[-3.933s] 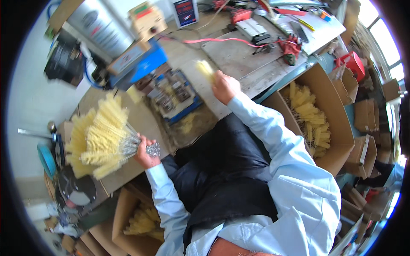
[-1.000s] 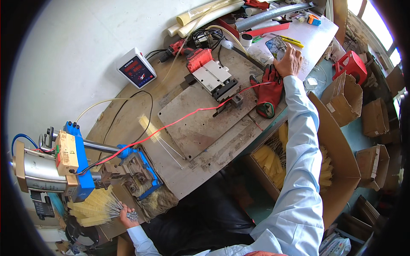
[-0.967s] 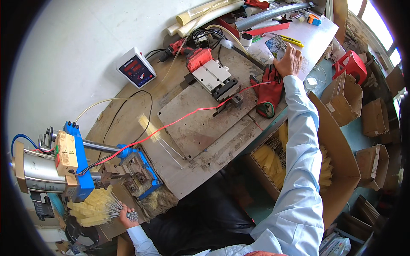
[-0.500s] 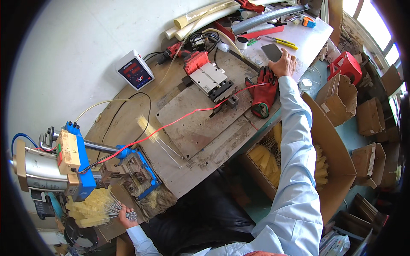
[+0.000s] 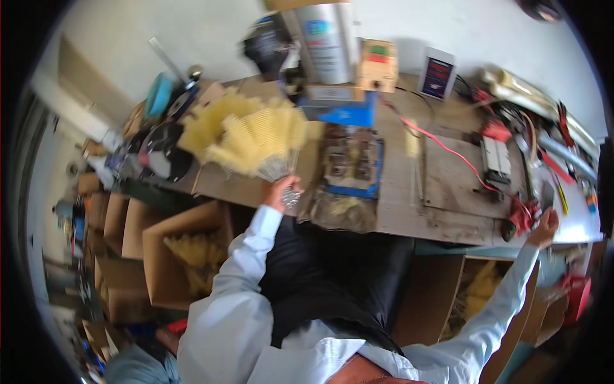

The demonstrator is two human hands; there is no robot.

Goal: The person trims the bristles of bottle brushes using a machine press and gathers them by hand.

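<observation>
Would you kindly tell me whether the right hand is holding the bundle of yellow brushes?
No, the left hand holds the yellow brushes by their wire stems, far from the right hand.

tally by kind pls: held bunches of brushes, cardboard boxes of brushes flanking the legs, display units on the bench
Bunch of brushes, in the left hand: 1
Boxes of brushes, left box and right box: 2
Display unit: 1
Total: 4

In this blurred head view we can read no text, number or sign; we find a blue mark above a red one on the silver cylinder (image 5: 330,61), a green-and-red patch on the tan block (image 5: 378,69), and reddish traces on the dark-faced display unit (image 5: 437,75); we resolve no characters.
</observation>
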